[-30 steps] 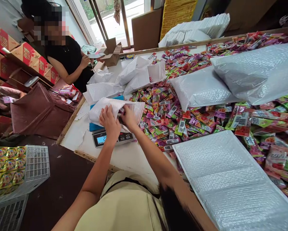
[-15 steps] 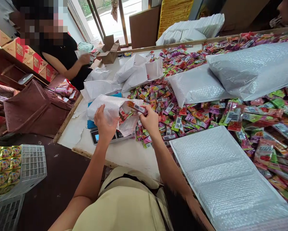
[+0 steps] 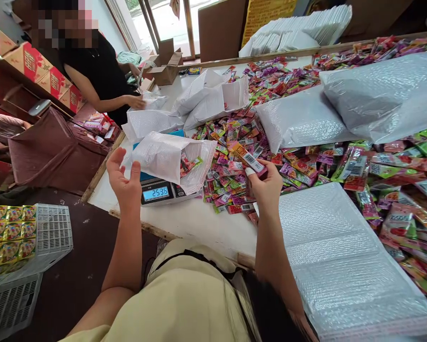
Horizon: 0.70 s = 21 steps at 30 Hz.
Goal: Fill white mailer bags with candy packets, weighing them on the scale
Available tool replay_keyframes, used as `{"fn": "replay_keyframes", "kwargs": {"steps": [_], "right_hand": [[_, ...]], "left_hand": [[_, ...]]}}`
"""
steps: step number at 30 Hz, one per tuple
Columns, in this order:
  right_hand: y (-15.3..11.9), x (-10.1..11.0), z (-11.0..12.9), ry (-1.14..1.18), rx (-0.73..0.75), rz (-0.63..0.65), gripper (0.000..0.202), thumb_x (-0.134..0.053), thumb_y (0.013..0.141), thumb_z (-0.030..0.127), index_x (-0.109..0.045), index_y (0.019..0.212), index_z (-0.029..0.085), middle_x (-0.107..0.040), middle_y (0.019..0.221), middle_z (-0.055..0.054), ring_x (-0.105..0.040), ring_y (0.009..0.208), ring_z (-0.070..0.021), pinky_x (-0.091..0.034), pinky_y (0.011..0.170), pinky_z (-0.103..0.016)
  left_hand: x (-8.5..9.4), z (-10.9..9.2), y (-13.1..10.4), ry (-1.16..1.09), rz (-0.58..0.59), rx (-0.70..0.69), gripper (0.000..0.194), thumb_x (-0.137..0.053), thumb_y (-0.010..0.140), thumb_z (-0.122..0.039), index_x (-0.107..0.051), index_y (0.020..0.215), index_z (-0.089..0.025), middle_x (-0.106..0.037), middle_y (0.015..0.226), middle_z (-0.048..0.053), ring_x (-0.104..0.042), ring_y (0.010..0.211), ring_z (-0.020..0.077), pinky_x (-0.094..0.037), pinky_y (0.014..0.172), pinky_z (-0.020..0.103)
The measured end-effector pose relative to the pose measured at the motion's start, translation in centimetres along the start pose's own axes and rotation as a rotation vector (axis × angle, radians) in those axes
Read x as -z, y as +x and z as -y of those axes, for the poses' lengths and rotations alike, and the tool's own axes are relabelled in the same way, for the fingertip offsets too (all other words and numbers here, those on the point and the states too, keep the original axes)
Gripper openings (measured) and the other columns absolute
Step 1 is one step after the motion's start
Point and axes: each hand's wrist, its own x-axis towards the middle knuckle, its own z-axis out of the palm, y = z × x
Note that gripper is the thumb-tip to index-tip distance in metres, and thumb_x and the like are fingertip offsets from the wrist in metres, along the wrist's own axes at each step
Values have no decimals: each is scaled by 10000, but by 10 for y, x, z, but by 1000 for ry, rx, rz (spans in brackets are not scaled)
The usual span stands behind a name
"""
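Note:
An open white bubble mailer (image 3: 159, 154) lies on a digital scale (image 3: 156, 193), its mouth facing right with small snack packets (image 3: 189, 165) showing inside. The scale's lit display reads about 253.6. Just left of the mailer my left hand (image 3: 125, 178) is raised with fingers apart, holding nothing. My right hand (image 3: 266, 183) pinches an orange and white snack packet (image 3: 248, 157) over the pile, to the right of the mailer's mouth. Loose colourful packets (image 3: 231, 166) are heaped beneath and around that hand.
Flat mailers (image 3: 334, 256) lie at the front right. Filled mailers (image 3: 302, 118) rest on the pile, others (image 3: 206, 102) behind the scale. A person (image 3: 95, 76) in black stands at the back left, one hand by a mailer. Crates (image 3: 52, 232) are at the lower left.
My left hand has let go of the mailer and moved left. My right hand has moved right, away from the mailer's mouth, with the packet. The scale's display now shows. The other person's hands have lowered.

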Motion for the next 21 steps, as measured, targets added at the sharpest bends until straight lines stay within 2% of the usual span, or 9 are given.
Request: {"fn": "replay_keyframes", "kwargs": {"steps": [5,9,11,13,17,19,21], "right_hand": [[6,20,-11,-121,-10,-4,491,-626,757,460,-660,1147,163,-632,843,-49,-533,698,-188,-453,715,-338],[13,27,-5,-561,-20,125,719,-710,749,416,-557,1406,170,-641,925,-130,-586,787,-280,-452,762,-415],[12,22,6,-704,17,122,701,-698,790,378,-542,1447,191,-631,990,-167,-597,840,-310,-450,771,-431],[7,9,19,-720,115,138,572,-634,859,343,-589,1414,211,-617,1066,-178,-596,916,-320,-458,792,-428],[-4,-37,43,-708,289,368,411,-596,888,250,-684,1282,172,-602,1122,-176,-550,1043,-322,-459,887,-419],[-6,-63,50,-703,377,488,461,-542,893,157,-643,1343,177,-593,1184,-175,-521,1100,-310,-441,928,-399],[-6,-88,52,-696,503,595,573,-464,906,84,-558,1452,231,-564,1307,-162,-485,1186,-300,-413,969,-389]], "left_hand": [[-3,-1,-1,-37,12,17,511,-723,862,-406,-540,1318,-264,-600,1396,75,-536,1338,239,-385,1137,443],[-5,-2,-2,-43,23,10,524,-727,855,-420,-539,1319,-262,-608,1386,80,-543,1330,242,-398,1132,450],[-4,-1,-2,-36,19,3,534,-726,855,-435,-537,1323,-260,-605,1387,86,-543,1333,246,-406,1128,447],[-3,-1,-2,-31,22,2,531,-717,865,-443,-535,1329,-260,-595,1396,94,-536,1344,249,-411,1127,442],[0,-1,-1,-46,18,-3,516,-713,874,-433,-539,1325,-251,-588,1389,105,-529,1356,258,-418,1129,440],[2,-1,1,-62,-4,-11,512,-721,870,-423,-548,1316,-242,-591,1375,108,-535,1349,258,-418,1136,436],[5,-1,2,-72,-19,-20,506,-721,870,-417,-550,1310,-236,-592,1366,107,-539,1344,254,-421,1142,431]]}}
